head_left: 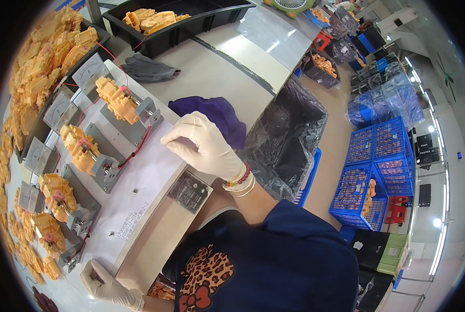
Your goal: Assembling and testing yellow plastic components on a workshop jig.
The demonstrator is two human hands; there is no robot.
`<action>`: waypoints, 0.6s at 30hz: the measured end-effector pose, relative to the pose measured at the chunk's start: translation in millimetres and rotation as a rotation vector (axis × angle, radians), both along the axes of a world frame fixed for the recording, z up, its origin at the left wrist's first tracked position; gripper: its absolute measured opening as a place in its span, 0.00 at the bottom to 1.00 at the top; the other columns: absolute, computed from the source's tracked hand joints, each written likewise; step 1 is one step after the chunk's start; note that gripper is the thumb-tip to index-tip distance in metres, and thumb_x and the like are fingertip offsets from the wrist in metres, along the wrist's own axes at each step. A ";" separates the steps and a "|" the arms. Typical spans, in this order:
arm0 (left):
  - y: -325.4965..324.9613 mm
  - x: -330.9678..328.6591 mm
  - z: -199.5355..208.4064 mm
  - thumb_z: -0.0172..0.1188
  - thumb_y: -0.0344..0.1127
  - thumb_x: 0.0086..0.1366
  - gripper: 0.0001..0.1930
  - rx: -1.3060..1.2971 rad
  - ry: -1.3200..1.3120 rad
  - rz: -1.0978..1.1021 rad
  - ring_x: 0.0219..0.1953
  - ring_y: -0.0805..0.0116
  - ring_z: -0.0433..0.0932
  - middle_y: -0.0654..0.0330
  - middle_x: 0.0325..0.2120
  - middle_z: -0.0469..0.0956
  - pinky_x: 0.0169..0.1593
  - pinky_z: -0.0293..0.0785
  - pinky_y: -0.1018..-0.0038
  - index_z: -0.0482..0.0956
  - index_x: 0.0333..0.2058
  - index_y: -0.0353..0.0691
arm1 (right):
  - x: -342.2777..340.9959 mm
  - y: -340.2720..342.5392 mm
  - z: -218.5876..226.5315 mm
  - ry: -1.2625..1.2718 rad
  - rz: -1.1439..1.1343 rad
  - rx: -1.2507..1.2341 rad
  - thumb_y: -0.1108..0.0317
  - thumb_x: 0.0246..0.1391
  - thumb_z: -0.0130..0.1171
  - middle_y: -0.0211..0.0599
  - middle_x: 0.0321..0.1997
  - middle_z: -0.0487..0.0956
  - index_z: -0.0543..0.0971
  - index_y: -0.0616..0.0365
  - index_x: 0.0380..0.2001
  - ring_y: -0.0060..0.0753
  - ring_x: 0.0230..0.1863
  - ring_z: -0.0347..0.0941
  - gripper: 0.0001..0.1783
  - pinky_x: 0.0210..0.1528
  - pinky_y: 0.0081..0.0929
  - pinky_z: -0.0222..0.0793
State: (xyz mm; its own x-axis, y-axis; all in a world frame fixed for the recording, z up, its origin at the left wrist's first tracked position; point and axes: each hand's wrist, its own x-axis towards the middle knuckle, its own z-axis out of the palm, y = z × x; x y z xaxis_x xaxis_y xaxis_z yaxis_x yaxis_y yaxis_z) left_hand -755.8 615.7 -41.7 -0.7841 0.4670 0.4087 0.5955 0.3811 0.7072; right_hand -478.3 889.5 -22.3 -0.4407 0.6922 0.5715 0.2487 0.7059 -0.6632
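Note:
My right hand (204, 143), in a white glove, is raised over the right edge of a white test board (157, 156). Its fingers curl in toward the thumb, and nothing shows between them. At the board's lower corner, my left hand (105, 285), gloved too, has its fingers bent round to the thumb, with nothing visible in them. Several orange plastic housings sit in grey metal fixtures on the board; the topmost housing (117, 100) and the second housing (79, 148) lie nearest my right hand, the lowest housing (48, 234) nearest my left. Red wires run to analog dial meters (61, 109) behind.
Loose orange housings heap up on the left (50, 57); others lie in a black tray (191, 32). A grey glove (149, 68) and purple cloth (217, 117) rest on the table. Right of it stand a bin lined with black plastic (284, 135) and stacked blue crates (352, 182).

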 end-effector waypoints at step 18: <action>0.2 0.8 0.4 0.62 0.29 0.68 0.06 0.000 -0.016 -0.007 0.30 0.77 0.68 0.67 0.28 0.72 0.36 0.68 0.79 0.79 0.33 0.32 | -7.2 -0.4 3.7 -0.022 -0.058 -0.048 0.71 0.53 0.67 0.34 0.30 0.78 0.82 0.57 0.31 0.39 0.35 0.72 0.03 0.41 0.33 0.68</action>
